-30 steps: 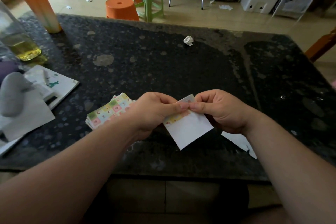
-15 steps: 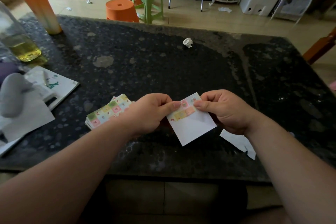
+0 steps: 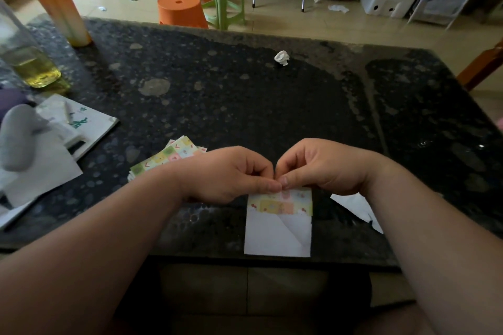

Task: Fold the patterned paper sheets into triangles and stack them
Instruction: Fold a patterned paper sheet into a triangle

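Both hands pinch top edge of paper sheet (image 3: 277, 231) at table's (image 3: 245, 106) near edge: left hand (image 3: 231, 174), right hand (image 3: 321, 166), fingers curled, thumbs meeting. Patterned stack (image 3: 166, 160) just left of sheet.

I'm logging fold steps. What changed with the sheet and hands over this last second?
The white-backed patterned paper sheet turned from tilted to square, its patterned flap now spanning the top edge. The left hand and right hand keep pinching that edge. The patterned sheet stack stayed put.
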Motion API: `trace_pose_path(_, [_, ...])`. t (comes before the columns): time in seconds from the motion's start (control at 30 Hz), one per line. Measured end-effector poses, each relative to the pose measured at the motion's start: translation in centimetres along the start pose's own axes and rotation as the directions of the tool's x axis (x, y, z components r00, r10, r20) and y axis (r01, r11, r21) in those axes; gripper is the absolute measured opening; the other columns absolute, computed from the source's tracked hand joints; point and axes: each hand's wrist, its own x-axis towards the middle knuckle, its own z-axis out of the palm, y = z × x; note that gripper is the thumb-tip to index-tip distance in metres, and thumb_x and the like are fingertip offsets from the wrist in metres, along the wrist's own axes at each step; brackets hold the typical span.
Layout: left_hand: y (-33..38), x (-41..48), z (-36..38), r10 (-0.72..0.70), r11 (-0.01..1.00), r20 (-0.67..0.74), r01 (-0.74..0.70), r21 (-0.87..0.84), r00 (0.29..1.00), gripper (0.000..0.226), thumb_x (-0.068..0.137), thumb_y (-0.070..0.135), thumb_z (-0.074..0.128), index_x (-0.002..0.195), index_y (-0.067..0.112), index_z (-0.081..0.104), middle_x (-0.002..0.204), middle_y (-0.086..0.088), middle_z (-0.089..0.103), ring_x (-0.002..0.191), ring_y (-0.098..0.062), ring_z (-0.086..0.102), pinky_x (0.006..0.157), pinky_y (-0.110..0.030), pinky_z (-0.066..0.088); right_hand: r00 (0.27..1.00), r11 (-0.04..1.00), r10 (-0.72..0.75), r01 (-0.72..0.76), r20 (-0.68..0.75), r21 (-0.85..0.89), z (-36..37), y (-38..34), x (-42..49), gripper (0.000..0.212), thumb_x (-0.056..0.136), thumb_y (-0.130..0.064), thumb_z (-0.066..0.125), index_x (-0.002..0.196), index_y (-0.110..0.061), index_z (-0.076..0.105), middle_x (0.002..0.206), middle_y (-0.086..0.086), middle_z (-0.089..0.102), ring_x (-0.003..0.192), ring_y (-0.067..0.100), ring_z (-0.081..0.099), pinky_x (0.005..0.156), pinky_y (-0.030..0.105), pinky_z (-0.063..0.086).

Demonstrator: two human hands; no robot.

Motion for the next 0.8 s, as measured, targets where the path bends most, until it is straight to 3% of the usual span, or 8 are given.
trace_pose_path(0.1, [-0.4,-0.4,-0.4,0.04,0.999,0.025,-0.039,-0.038,0.999,0.025,0.096,0.04,0.065,0.074,0.027,0.066,0.067,0.014,0.062,0.063,-0.002,0.055,0.064,-0.025,0.045,1.0,1.0,-0.009,0.009,0.022,-0.01,-0.1,-0.2,-0.4,0.01,0.097,-0.011,0.065,0.089,-0.01,0.072,0.08,-0.003,0.075,0.073,0.006,0.071,0.065,0.019,0.053])
trace_pose_path(0.2, [-0.8,-0.8,-0.9,0.088,0.99,0.003,-0.087,-0.109,0.996,0.036,0.085,0.056,0.067,0.075,0.022,0.068,0.075,-0.01,0.063,0.072,-0.023,0.055,0.071,-0.047,0.047,0.999,0.998,-0.047,0.046,0.016,0.029,-0.6,-0.1,-1.1,0.01,0.088,-0.02,0.07,0.085,-0.011,0.072,0.074,-0.002,0.073,0.065,0.009,0.065,0.06,0.02,0.052])
trace_pose_path(0.3, [-1.0,-0.9,-0.9,0.104,0.983,-0.02,-0.105,-0.147,0.994,0.04,0.084,0.057,0.065,0.077,0.018,0.068,0.081,-0.026,0.06,0.074,-0.031,0.053,0.072,-0.058,0.048,0.997,0.997,-0.072,0.072,-0.003,0.042,-1.4,0.7,-1.5,0.014,0.088,-0.026,0.076,0.08,-0.015,0.074,0.074,0.007,0.072,0.066,0.015,0.064,0.063,0.025,0.052])
trace_pose_path(0.37, [-1.2,-1.0,-1.1,0.101,0.981,-0.037,-0.106,-0.161,0.994,0.036,0.084,0.055,0.066,0.074,0.02,0.068,0.079,-0.025,0.06,0.075,-0.029,0.053,0.071,-0.054,0.047,0.997,0.995,-0.079,0.08,-0.02,0.051,-2.1,1.4,-2.0,0.014,0.087,-0.025,0.075,0.079,-0.015,0.074,0.074,0.011,0.071,0.068,0.021,0.062,0.066,0.031,0.051])
trace_pose_path(0.5, [-2.0,-2.2,-2.5,0.067,0.951,-0.096,-0.093,-0.294,0.993,0.028,0.095,0.036,0.067,0.075,0.015,0.067,0.075,-0.001,0.068,0.076,-0.013,0.064,0.071,-0.026,0.051,0.969,0.978,-0.142,0.169,-0.202,0.125,-4.0,3.0,-3.8,0.026,0.078,-0.034,0.079,0.073,-0.01,0.07,0.069,0.014,0.066,0.063,0.019,0.06,0.062,0.026,0.051])
trace_pose_path(0.63, [-1.4,-2.1,-1.8,0.059,0.922,-0.111,-0.097,-0.376,0.992,0.023,0.088,0.026,0.06,0.078,0.006,0.06,0.074,0.001,0.068,0.073,-0.008,0.064,0.066,-0.019,0.051,0.905,0.925,-0.162,0.278,-0.394,0.258,-3.5,3.8,-3.4,0.046,0.073,-0.051,0.085,0.084,-0.008,0.072,0.084,0.017,0.072,0.077,0.024,0.067,0.067,0.029,0.057])
trace_pose_path(0.7, [-1.0,-1.5,-1.1,0.037,0.93,-0.129,-0.081,-0.359,0.991,0.023,0.088,0.031,0.062,0.077,0.011,0.064,0.078,-0.002,0.068,0.077,-0.013,0.064,0.072,-0.025,0.054,0.958,0.93,-0.071,0.164,-0.277,0.328,-1.8,3.0,-2.4,0.042,0.087,-0.04,0.073,0.106,-0.003,0.07,0.103,0.017,0.075,0.095,0.027,0.072,0.078,0.034,0.06])
trace_pose_path(0.8, [-1.1,-0.8,-0.4,-0.02,0.927,-0.173,-0.046,-0.372,0.985,0.016,0.085,0.034,0.067,0.081,0.019,0.069,0.088,-0.01,0.072,0.086,-0.027,0.066,0.089,-0.051,0.055,0.992,0.976,0.08,-0.059,-0.095,0.211,0.6,1.9,-0.9,0.037,0.09,-0.03,0.074,0.12,-0.009,0.07,0.113,0.007,0.077,0.107,0.021,0.073,0.096,0.042,0.058])
